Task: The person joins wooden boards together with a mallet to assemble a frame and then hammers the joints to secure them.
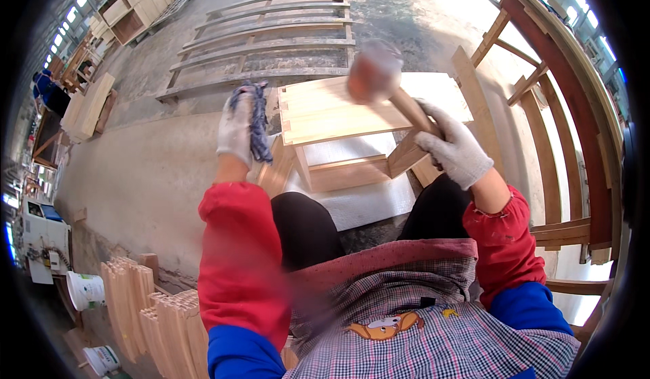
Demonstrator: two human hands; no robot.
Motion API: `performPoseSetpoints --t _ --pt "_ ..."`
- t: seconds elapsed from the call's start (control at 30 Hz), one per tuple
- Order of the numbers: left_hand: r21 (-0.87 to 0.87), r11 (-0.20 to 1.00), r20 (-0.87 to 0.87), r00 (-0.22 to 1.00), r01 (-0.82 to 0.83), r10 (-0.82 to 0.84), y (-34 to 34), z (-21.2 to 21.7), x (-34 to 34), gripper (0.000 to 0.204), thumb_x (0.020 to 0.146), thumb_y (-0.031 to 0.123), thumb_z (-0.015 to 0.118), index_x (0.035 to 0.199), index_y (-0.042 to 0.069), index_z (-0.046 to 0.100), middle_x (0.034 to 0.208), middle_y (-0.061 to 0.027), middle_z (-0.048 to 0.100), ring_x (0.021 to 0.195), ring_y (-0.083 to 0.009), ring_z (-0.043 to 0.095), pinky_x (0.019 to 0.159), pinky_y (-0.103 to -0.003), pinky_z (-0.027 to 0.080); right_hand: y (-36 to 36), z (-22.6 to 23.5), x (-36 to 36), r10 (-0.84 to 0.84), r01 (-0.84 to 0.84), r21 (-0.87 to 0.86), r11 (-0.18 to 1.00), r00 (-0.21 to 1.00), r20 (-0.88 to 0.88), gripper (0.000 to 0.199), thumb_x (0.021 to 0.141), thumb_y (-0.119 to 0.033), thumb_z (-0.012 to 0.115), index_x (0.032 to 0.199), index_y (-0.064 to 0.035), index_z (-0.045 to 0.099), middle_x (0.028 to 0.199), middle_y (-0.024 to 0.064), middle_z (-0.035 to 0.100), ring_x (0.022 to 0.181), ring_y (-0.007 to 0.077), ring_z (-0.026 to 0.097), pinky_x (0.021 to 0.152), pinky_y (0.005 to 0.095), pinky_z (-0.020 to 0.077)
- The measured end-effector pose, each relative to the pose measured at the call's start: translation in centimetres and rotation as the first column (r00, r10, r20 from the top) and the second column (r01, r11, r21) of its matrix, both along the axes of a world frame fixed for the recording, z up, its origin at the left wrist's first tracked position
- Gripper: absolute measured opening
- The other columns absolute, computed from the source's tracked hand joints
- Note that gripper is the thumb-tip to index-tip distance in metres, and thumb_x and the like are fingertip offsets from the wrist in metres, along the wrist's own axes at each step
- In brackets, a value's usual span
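Observation:
In front of my knees stands a pale wooden box frame (359,112) with finger joints along its left edge. My right hand (455,145), in a white glove, is wrapped round the wooden handle of a mallet (374,73). The mallet's reddish head, smeared by motion, is above the top board. Beside the box's left end, my left hand (235,127), also gloved, grips a dark blue-grey rag (259,118). Part of the left fingers is hidden by the rag.
A slatted wooden pallet (271,44) lies on the floor beyond the box. At the right is a wooden workbench frame (588,128). Stacked wood pieces (169,325) and white buckets (86,291) stand at lower left. Another person (51,89) is far off at the left.

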State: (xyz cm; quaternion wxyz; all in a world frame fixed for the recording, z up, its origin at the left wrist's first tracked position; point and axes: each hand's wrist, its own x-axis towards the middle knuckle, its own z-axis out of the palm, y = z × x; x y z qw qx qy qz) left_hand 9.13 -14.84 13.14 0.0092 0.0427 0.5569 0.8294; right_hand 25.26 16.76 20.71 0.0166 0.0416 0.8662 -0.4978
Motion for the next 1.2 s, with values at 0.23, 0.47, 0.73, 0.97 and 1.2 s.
performPoseSetpoints --t 0.23,0.47,0.73,0.97,1.2 --pt "0.052 0.973 0.052 0.973 0.223 -0.225 0.9 -1.4 3.3 0.044 0.094 0.02 0.052 0.134 0.003 0.046 0.127 -0.0103 0.054 0.11 -0.0184 0.055 0.095 -0.03 0.045 1.3 -1.0 0.3 0.0 0.0 0.041 0.999 1.0 0.003 0.06 0.088 -0.017 0.062 0.138 0.0061 0.039 0.125 0.0225 0.056 0.117 0.0267 0.054 0.101 0.0338 0.0401" --pt "-0.48 0.825 -0.122 0.908 0.299 -0.4 -0.1 0.8 0.3 0.079 0.073 0.008 0.07 0.144 0.006 0.035 0.14 -0.0095 0.04 0.129 -0.019 0.038 0.108 -0.03 0.028 0.9 -0.8 0.2 0.045 -0.033 0.133 0.991 0.995 -0.09 0.059 0.088 -0.018 0.061 0.137 0.006 0.038 0.123 0.0262 0.056 0.116 0.0304 0.055 0.1 0.0344 0.0407" --pt "-0.375 0.918 -0.123 0.975 0.125 -0.183 1.6 -0.5 -2.9 0.032 0.083 -0.004 0.065 0.113 0.005 0.059 0.103 -0.0031 0.062 0.094 -0.0114 0.059 0.083 -0.024 0.05 0.7 -1.3 0.4 0.021 -0.011 0.123 0.992 0.997 -0.078 0.056 0.09 -0.019 0.058 0.137 0.0032 0.039 0.116 0.0267 0.059 0.109 0.0328 0.059 0.095 0.0356 0.0435" --pt "-0.335 0.919 -0.172 0.972 -0.21 0.159 -1.9 -5.4 -6.0 0.033 0.084 0.005 0.066 0.116 0.002 0.059 0.11 -0.008 0.063 0.095 -0.0149 0.061 0.079 -0.027 0.05 0.0 -0.8 0.2 0.049 -0.038 0.139 0.99 0.996 -0.076 0.055 0.09 -0.02 0.058 0.137 0.0022 0.04 0.114 0.027 0.059 0.107 0.035 0.059 0.093 0.0368 0.0447" --pt "0.089 0.941 0.023 0.945 -0.326 0.325 2.1 -7.2 5.6 0.048 0.081 0.009 0.068 0.125 0.002 0.05 0.118 -0.0098 0.056 0.101 -0.0178 0.058 0.087 -0.029 0.049 0.9 -1.8 -0.2 -0.003 0.022 0.263 0.965 0.998 -0.07 0.058 0.09 -0.015 0.059 0.141 -0.0012 0.036 0.1 0.01 0.058 0.078 0.0118 0.053 0.073 0.0272 0.0478"
